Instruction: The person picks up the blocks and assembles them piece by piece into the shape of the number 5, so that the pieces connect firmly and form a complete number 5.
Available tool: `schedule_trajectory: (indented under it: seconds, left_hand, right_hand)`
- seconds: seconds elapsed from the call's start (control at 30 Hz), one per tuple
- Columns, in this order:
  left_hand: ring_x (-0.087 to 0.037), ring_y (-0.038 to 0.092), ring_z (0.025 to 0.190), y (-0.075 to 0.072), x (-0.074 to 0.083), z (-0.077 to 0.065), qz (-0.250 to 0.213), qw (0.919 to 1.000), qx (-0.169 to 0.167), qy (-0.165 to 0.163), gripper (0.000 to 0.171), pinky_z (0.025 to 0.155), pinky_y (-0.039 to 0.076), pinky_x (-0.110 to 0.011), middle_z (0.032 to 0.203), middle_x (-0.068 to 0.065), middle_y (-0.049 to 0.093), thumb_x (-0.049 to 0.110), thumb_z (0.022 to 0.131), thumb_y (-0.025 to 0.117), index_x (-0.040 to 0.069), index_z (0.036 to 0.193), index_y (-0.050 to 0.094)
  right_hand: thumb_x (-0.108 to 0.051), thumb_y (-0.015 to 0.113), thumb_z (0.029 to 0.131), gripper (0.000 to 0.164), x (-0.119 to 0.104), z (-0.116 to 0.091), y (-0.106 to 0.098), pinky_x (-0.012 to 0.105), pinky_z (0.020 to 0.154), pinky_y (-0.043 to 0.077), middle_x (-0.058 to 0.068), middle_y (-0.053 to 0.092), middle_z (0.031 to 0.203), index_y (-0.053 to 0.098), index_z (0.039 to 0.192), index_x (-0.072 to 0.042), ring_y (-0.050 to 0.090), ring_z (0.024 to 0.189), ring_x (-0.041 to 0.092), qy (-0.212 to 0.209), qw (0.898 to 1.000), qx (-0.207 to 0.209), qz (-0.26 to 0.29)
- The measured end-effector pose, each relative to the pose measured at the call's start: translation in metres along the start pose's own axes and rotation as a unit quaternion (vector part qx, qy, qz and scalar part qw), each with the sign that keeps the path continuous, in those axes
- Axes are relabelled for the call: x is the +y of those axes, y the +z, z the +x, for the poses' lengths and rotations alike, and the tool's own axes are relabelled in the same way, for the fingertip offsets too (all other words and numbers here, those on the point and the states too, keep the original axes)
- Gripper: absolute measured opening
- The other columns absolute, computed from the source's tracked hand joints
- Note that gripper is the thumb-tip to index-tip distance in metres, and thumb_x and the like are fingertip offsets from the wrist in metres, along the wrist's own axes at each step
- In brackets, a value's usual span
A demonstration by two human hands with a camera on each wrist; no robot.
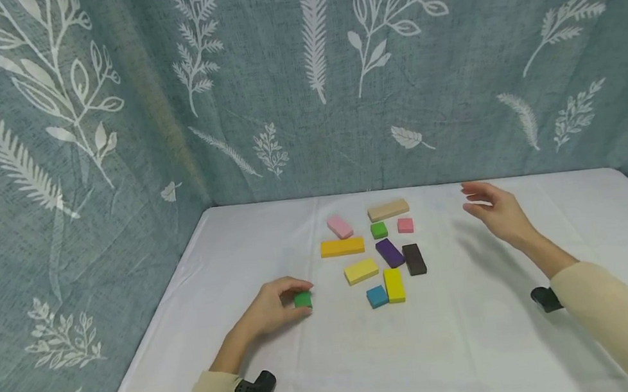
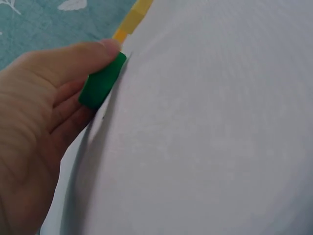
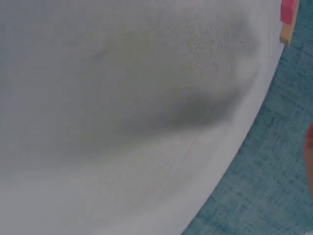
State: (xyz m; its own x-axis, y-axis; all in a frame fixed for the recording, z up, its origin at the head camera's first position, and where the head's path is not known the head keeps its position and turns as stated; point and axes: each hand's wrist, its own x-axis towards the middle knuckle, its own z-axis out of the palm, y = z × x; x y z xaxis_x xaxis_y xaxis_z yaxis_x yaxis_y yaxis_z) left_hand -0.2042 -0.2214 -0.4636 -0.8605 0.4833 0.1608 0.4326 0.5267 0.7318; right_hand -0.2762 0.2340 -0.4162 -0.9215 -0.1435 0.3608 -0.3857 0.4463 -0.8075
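Observation:
My left hand (image 1: 274, 305) is low at the left of the block group, its thumb and fingers about a green block (image 1: 302, 299). In the left wrist view the thumb of the left hand (image 2: 44, 98) lies along one side of that green block (image 2: 101, 83), with the other fingers partly hidden behind it. Over the right part of the table, my right hand (image 1: 499, 214) hovers with loosely bent fingers and holds nothing. Only a sliver of the right hand (image 3: 309, 156) enters the right wrist view. Nearest to it are a small pink block (image 1: 405, 225) and a plain wooden block (image 1: 388, 210).
Mid-table on the white cloth (image 1: 357, 372) lie a long orange block (image 1: 342, 247), yellow blocks (image 1: 361, 271), a purple block (image 1: 390, 253), a dark brown block (image 1: 414, 259), a blue block (image 1: 377, 297), a pink block (image 1: 339, 227) and another green block (image 1: 379, 230). A patterned curtain (image 1: 278, 83) hangs behind.

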Motion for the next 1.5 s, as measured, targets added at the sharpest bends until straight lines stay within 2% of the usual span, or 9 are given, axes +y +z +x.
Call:
schedule_trajectory:
  seconds: [0.1, 0.2, 0.3, 0.43, 0.5, 0.87, 1.1, 1.5]
  left_hand:
    - [-0.019, 0.061, 0.099, 0.001, 0.000, -0.002, 0.004, 1.0000, 0.002, 0.007, 0.038, 0.089, 0.050, -0.031, 0.108, -0.005, 0.066, 0.007, 0.076, 0.080, 0.003, 0.112, 0.067]
    - [-0.022, 0.061, 0.099, 0.001, 0.000, -0.003, 0.005, 0.9998, 0.009, 0.018, 0.037, 0.089, 0.050, -0.032, 0.109, -0.007, 0.066, 0.006, 0.077, 0.080, 0.002, 0.112, 0.067]
    - [-0.022, 0.062, 0.098, 0.001, 0.000, -0.003, 0.006, 0.9994, 0.018, 0.028, 0.037, 0.088, 0.051, -0.032, 0.108, -0.007, 0.066, 0.006, 0.076, 0.080, 0.002, 0.111, 0.067]
    - [-0.020, 0.062, 0.097, 0.002, -0.001, -0.003, 0.010, 0.9989, 0.026, 0.039, 0.037, 0.087, 0.051, -0.030, 0.107, -0.007, 0.066, 0.004, 0.075, 0.080, 0.002, 0.110, 0.067]
    - [-0.020, 0.062, 0.097, 0.003, -0.001, -0.002, 0.010, 0.9987, 0.029, 0.041, 0.037, 0.087, 0.051, -0.030, 0.107, -0.007, 0.066, 0.003, 0.075, 0.080, 0.002, 0.110, 0.067]
    - [-0.021, 0.062, 0.096, 0.004, 0.000, -0.004, 0.011, 0.9990, 0.026, 0.034, 0.036, 0.086, 0.051, -0.031, 0.106, -0.007, 0.066, 0.003, 0.076, 0.080, 0.003, 0.110, 0.067]
    - [-0.021, 0.062, 0.094, 0.004, -0.001, -0.005, 0.011, 0.9989, 0.028, 0.036, 0.035, 0.084, 0.052, -0.031, 0.106, -0.008, 0.066, 0.003, 0.076, 0.079, 0.002, 0.109, 0.067]
    - [-0.020, 0.062, 0.095, 0.003, -0.001, -0.005, 0.018, 0.9984, 0.029, 0.045, 0.035, 0.085, 0.052, -0.030, 0.106, -0.007, 0.066, 0.005, 0.077, 0.079, 0.003, 0.109, 0.067]
  right_hand:
    - [0.004, 0.060, 0.092, 0.041, 0.004, 0.006, 0.006, 0.005, 0.083, 0.041, 0.029, 0.053, 0.124, 0.047, 0.130, 0.012, 0.051, 0.111, 0.038, -0.002, 1.000, -0.013, 0.003]
    - [0.003, 0.060, 0.092, 0.043, 0.005, 0.013, 0.011, 0.007, 0.084, 0.042, 0.030, 0.051, 0.126, 0.046, 0.131, 0.012, 0.050, 0.113, 0.040, 0.006, 1.000, -0.030, 0.004]
    - [0.001, 0.060, 0.093, 0.044, 0.006, 0.020, 0.016, 0.021, 0.092, 0.045, 0.029, 0.051, 0.127, 0.045, 0.133, 0.012, 0.049, 0.115, 0.040, 0.017, 0.999, -0.044, -0.005]
    - [0.000, 0.059, 0.093, 0.046, 0.007, 0.029, 0.020, 0.045, 0.099, 0.041, 0.029, 0.049, 0.129, 0.044, 0.135, 0.010, 0.047, 0.118, 0.041, 0.027, 0.998, -0.063, -0.013]
    - [0.001, 0.059, 0.093, 0.046, 0.009, 0.033, 0.022, 0.049, 0.100, 0.039, 0.029, 0.049, 0.130, 0.043, 0.135, 0.009, 0.046, 0.119, 0.041, 0.031, 0.997, -0.074, -0.016]
    - [0.006, 0.058, 0.092, 0.043, 0.011, 0.056, 0.044, 0.052, 0.101, 0.038, 0.030, 0.048, 0.129, 0.045, 0.133, 0.010, 0.046, 0.118, 0.044, 0.026, 0.991, -0.116, -0.067]
    - [0.007, 0.057, 0.091, 0.041, 0.011, 0.064, 0.062, 0.051, 0.101, 0.038, 0.031, 0.049, 0.129, 0.047, 0.130, 0.012, 0.047, 0.117, 0.045, 0.007, 0.985, -0.136, -0.110]
    - [0.007, 0.057, 0.091, 0.040, 0.018, 0.080, 0.081, 0.052, 0.104, 0.034, 0.031, 0.048, 0.130, 0.048, 0.130, 0.013, 0.043, 0.120, 0.045, 0.002, 0.979, -0.175, -0.102]
